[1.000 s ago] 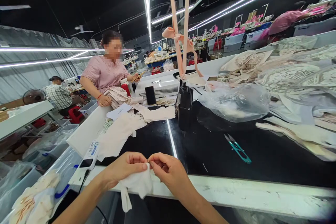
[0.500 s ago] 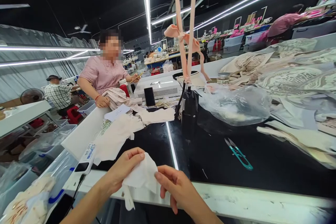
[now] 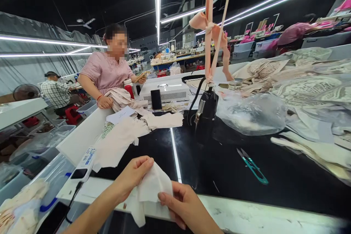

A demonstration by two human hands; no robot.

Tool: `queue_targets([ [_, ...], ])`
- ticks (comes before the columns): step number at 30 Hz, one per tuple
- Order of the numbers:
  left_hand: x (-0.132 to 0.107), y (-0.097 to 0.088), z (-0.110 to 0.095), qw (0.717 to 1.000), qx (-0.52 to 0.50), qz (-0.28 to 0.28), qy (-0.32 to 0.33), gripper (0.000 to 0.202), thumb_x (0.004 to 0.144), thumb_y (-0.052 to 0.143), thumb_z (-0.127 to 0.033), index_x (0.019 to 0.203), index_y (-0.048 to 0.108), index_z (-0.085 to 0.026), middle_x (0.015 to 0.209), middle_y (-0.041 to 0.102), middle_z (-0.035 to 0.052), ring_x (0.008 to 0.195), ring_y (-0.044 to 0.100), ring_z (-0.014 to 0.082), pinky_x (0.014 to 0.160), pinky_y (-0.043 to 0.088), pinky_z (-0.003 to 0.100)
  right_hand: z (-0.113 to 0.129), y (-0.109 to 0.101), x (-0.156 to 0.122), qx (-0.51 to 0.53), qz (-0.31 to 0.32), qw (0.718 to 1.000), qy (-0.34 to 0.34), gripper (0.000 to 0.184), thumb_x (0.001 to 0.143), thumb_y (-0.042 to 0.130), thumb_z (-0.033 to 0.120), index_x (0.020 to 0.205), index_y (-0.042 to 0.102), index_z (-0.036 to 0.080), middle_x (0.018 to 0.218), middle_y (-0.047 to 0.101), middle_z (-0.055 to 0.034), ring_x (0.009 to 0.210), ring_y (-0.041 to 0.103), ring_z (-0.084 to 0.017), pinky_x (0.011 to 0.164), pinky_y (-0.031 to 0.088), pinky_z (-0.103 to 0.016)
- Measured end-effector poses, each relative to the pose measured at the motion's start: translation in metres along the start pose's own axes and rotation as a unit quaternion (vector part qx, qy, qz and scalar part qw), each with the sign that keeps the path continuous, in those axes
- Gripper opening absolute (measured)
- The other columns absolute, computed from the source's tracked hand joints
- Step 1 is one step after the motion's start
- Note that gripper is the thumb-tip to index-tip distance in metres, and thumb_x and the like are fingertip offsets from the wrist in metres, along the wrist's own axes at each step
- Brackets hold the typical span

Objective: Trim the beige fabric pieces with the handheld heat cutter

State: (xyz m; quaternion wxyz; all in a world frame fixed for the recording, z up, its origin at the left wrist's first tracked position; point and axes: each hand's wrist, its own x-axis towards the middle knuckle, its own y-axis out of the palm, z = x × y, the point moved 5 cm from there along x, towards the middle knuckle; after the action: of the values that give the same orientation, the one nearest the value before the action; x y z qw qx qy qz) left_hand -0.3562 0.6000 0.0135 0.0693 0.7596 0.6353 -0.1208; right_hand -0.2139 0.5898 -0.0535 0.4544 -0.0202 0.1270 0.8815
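Note:
My left hand (image 3: 131,175) and my right hand (image 3: 183,204) both pinch a small white cloth piece (image 3: 152,190) at the near edge of the black table (image 3: 225,168). The left fingers grip its upper left edge; the right thumb presses on its lower right side. A strip of the cloth hangs down below my hands. Teal thread snips (image 3: 252,166) lie on the table to my right, apart from both hands.
A black tool (image 3: 207,111) hangs on pink ribbons (image 3: 212,25) over the table. Cream fabric pieces (image 3: 123,135), a plastic bag (image 3: 252,111), lace piles (image 3: 307,84), a white machine (image 3: 167,89) and a phone (image 3: 156,99) lie beyond. A person in pink (image 3: 108,71) stands opposite. Bins (image 3: 33,190) sit at left.
The cloth has been spread wider between my hands. My right hand dropped lower and nearer, its thumb now on top of the cloth. The view shifted slightly left.

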Motion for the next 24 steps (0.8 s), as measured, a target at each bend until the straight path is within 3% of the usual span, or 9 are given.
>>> queue_targets([
  [5,0.005,-0.001,-0.003,0.999,0.043,0.001,0.012,0.054,0.072,0.073,-0.068,0.077,0.057,-0.017,0.067,0.050,-0.0033,0.059,0.037,0.0098,0.054,0.026,0.023,0.010,0.005,-0.003,-0.015,0.011,1.000,0.002,0.052,0.073,0.071,0.064,0.089,0.066,0.014,0.051,0.044,0.0096,0.034,0.029,-0.003,0.035,0.021,-0.021],
  [12,0.015,-0.010,0.002,0.998,0.047,-0.035,0.035,0.052,0.075,0.070,-0.066,0.071,0.053,-0.017,0.066,0.045,-0.0038,0.060,0.034,0.0103,0.055,0.024,0.023,0.005,0.003,-0.005,-0.028,0.011,1.000,0.006,0.047,0.073,0.069,0.062,0.074,0.058,0.017,0.060,0.051,0.0062,0.036,0.032,-0.003,0.035,0.022,-0.021],
  [17,0.019,-0.011,0.008,0.999,0.014,-0.040,0.024,0.056,0.070,0.073,-0.067,0.065,0.047,-0.018,0.062,0.040,-0.0048,0.058,0.030,0.0095,0.054,0.021,0.024,-0.002,0.004,-0.003,-0.043,0.025,0.998,0.023,0.045,0.073,0.069,0.061,0.076,0.058,0.018,0.058,0.049,0.0073,0.037,0.033,-0.004,0.037,0.024,-0.021],
  [24,0.020,-0.012,0.013,0.999,-0.006,-0.033,0.024,0.057,0.065,0.076,-0.068,0.064,0.049,-0.018,0.060,0.041,-0.0050,0.056,0.029,0.0088,0.053,0.020,0.024,0.002,0.005,-0.007,-0.043,0.048,0.997,0.038,0.056,0.068,0.071,0.071,0.076,0.059,0.017,0.057,0.045,0.0066,0.041,0.033,-0.005,0.041,0.023,-0.021],
])
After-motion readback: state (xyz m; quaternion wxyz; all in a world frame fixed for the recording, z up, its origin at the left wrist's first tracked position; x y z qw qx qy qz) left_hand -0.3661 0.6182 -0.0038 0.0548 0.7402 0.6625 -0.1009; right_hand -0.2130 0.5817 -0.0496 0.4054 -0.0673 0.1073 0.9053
